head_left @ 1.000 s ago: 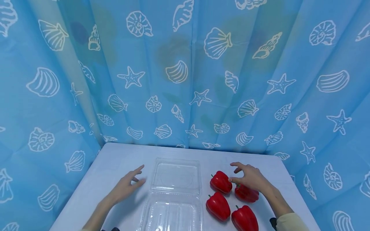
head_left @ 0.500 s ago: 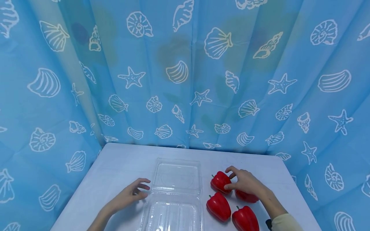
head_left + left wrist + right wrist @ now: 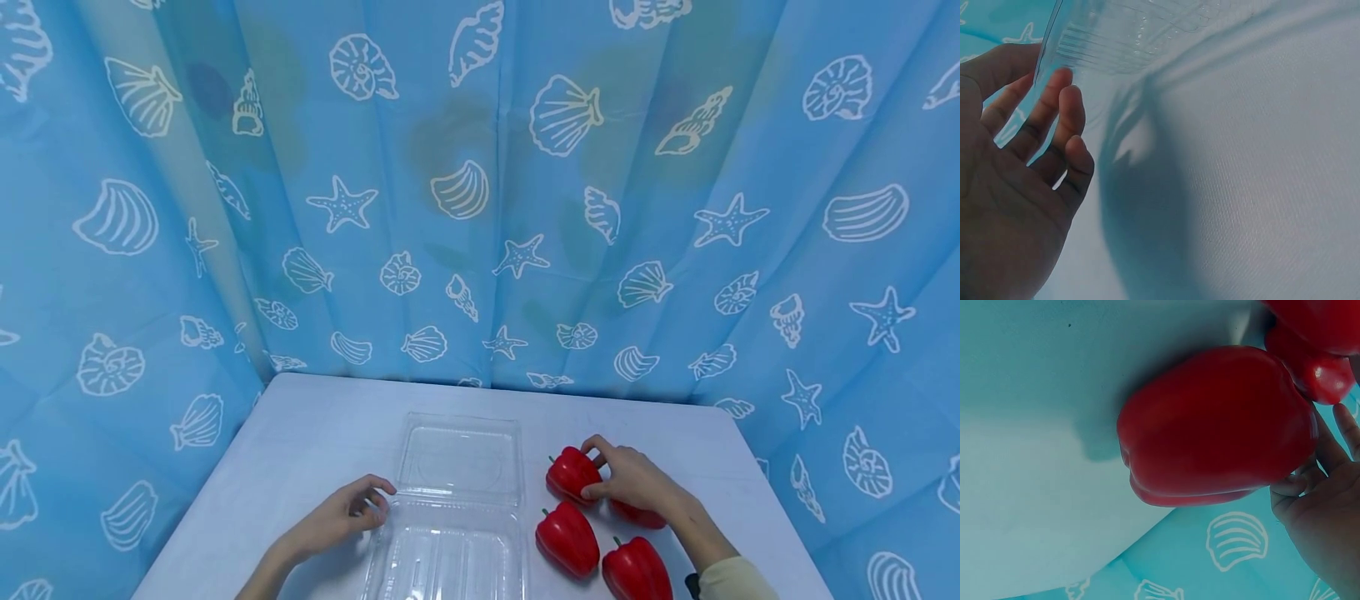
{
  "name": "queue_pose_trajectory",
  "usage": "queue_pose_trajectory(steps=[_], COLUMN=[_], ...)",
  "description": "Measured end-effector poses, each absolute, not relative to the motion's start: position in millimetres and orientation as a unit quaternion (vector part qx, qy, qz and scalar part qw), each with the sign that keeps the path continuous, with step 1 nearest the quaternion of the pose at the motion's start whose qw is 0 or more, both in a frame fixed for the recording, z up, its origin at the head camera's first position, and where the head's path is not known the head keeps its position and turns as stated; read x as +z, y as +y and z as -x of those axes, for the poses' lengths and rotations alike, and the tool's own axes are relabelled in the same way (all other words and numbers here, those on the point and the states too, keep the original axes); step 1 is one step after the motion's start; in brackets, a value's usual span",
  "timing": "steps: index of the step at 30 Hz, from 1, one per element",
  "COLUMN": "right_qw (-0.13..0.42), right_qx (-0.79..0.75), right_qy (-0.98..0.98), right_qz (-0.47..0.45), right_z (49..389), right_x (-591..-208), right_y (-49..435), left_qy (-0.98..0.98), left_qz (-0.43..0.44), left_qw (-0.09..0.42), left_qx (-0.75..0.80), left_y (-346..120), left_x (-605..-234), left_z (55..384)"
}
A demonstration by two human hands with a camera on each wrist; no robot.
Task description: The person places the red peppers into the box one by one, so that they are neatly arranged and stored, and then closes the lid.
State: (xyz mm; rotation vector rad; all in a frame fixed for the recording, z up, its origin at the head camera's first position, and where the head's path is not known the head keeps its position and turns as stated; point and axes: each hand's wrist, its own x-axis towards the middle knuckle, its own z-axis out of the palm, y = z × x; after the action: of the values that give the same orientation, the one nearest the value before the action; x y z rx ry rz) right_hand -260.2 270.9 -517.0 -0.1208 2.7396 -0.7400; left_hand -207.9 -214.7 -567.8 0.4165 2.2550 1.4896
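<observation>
Four red peppers sit close together on a white surface (image 3: 322,425), and they are spread like numbers on a clock. The person's right hand (image 3: 641,477) grips the far left pepper (image 3: 572,475), the one at 11 o'clock in the bunch. The thumb is on its near side and a fingertip curls round its far side. This pepper is on the surface, and its green stem points to 10 o'clock. The 2 o'clock pepper (image 3: 636,514) is partly hidden under the right hand. The 8 o'clock pepper (image 3: 567,542) and the 5 o'clock pepper (image 3: 637,571) are nearer to the person, and they have green stems too. At 9 o'clock from the bunch there is a clear plastic box (image 3: 452,502), lying spread out flat. Its smooth half (image 3: 459,454) is at 12 o'clock, and its half with ridges (image 3: 450,554) is at 6 o'clock, cut off by the bottom of the head view. The left hand (image 3: 337,521) is at 9 o'clock from the box, with its fingers loosely bent and the tips at the rim. A pale sleeve (image 3: 738,579) shows on the right arm. Behind everything hangs a blue curtain (image 3: 480,292) with white shells and starfish.
</observation>
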Motion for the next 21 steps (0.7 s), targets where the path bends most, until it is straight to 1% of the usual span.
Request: queue_pose_trajectory(steps=[21], right_qw=[0.142], right_qx=[-0.254], right_qy=[0.955], right_qz=[0.050], right_z=[261.8], right_x=[-522.4], right_y=[268.8], left_qy=[0.805], left_qz=[-0.140], left_qw=[0.200], left_qx=[0.540], left_y=[-213.8], left_x=[-569.1], left_z=[208.0])
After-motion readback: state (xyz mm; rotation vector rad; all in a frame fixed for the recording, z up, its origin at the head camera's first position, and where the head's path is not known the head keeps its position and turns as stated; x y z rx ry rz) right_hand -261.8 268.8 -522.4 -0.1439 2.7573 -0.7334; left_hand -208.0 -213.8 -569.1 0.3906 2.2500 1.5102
